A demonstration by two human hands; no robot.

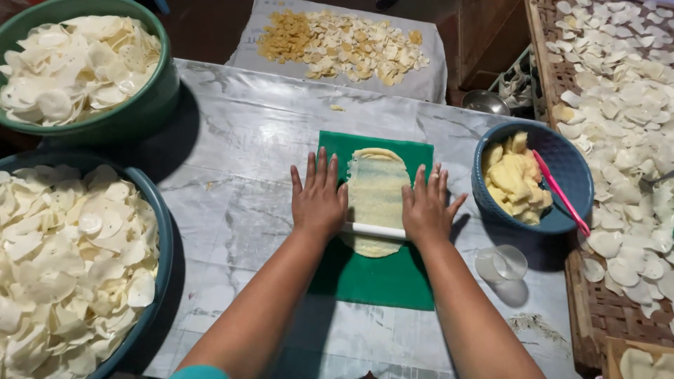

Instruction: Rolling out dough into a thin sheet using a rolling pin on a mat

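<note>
Two large teal basins, both heaped with thin pale raw chips: the nearer basin at the lower left edge, the farther basin at the upper left.

One grey marble-patterned tabletop bearing all that follows.

One green mat, rectangular, at table centre.

One small clear cup, just right of the mat; whether it is upright or on its side cannot be told.

One white rolling pin, thin, lying crosswise on the mat, its ends hidden under the hands.

Left hand: flat, fingers spread, palm pressing down on the left end of the pin.

Right hand: likewise flat and spread, pressing the right end.

One sheet of yellowish dough, rolled thin and oval, lying on the mat under the pin between the two hands, reaching both nearer and farther than the pin.

One blue perforated bowl, right of the mat, holding yellow dough lumps, with one pink utensil resting on its rim.

One woven tray along the right edge, covered with pale chips.

One grey cloth at the far end, spread with yellow and pale pieces.

One small metal bowl between cloth and tray.
</note>
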